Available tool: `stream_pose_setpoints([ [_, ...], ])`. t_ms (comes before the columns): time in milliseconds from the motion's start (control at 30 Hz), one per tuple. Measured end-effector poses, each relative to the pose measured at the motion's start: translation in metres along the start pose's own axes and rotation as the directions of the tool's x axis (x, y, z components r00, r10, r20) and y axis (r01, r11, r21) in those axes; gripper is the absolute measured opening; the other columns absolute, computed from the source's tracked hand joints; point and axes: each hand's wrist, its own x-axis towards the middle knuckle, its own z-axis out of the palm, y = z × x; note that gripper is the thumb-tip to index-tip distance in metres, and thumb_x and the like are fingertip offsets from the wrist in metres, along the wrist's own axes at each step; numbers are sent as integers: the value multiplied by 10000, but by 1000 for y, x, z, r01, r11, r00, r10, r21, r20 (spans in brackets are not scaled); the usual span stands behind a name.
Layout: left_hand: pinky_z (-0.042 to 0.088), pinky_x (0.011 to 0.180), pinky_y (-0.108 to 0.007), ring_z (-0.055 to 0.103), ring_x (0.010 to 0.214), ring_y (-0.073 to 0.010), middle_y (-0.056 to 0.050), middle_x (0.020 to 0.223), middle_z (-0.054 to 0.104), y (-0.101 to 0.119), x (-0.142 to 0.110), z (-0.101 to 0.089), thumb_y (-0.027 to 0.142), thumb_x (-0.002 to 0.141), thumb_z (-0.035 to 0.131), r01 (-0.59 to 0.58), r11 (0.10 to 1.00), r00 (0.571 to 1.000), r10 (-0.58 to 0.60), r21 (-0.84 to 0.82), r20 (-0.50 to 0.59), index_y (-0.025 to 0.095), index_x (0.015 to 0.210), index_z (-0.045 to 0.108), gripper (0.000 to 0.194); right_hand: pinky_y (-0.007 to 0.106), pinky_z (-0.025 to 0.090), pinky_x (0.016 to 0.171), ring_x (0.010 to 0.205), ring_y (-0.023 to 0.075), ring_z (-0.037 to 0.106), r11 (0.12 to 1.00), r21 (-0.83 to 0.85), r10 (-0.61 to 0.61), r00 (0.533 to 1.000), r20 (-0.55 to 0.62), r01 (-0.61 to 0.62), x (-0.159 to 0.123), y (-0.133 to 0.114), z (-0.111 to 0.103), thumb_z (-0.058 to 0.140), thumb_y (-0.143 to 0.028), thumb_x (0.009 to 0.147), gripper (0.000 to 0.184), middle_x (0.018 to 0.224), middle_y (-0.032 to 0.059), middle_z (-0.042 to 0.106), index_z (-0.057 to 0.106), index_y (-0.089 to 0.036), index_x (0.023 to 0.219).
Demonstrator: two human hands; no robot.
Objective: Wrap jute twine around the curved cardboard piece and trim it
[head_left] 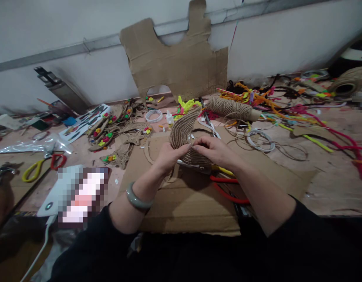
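A curved piece wrapped in brown jute cord [185, 131] stands upright over a flat cardboard sheet [183, 196] in the middle of the table. My left hand [169, 156] pinches its lower left side with closed fingers; a grey-green bangle is on that wrist. My right hand [214, 150] grips the piece from the right, fingers curled, fingertips meeting the left thumb. A thin strand of cord runs from the piece toward a spool of jute twine [232, 108] behind it.
Red-handled scissors [227, 188] lie under my right forearm. Yellow-and-red scissors [42, 166] lie at left. Finished jute pieces with coloured pom-poms [116, 131], tape rolls [153, 116], coloured pipe cleaners [301, 113] and a cut cardboard panel [177, 58] against the wall crowd the table.
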Motion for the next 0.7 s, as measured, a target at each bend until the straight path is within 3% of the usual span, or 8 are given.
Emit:
stream_pose_setpoints([
  [233,531,772,-348,661,777,-205,-67,810,728,-2,1,1,331,554,845,0,1000,999,-1,18,45,115,818,729,360,259,381,589,654,134,490,998,27,54,998,33,-55,2,8,2,545,-355,764,183,702,5,579,598,-181,749],
  [700,512,713,-324,615,674,-148,-38,726,691,-3,2,-1,272,646,802,15,1000,996,-17,23,85,110,772,702,228,277,393,567,612,136,474,985,112,128,990,54,-133,-1,5,0,606,-473,741,274,678,7,561,612,-200,754],
])
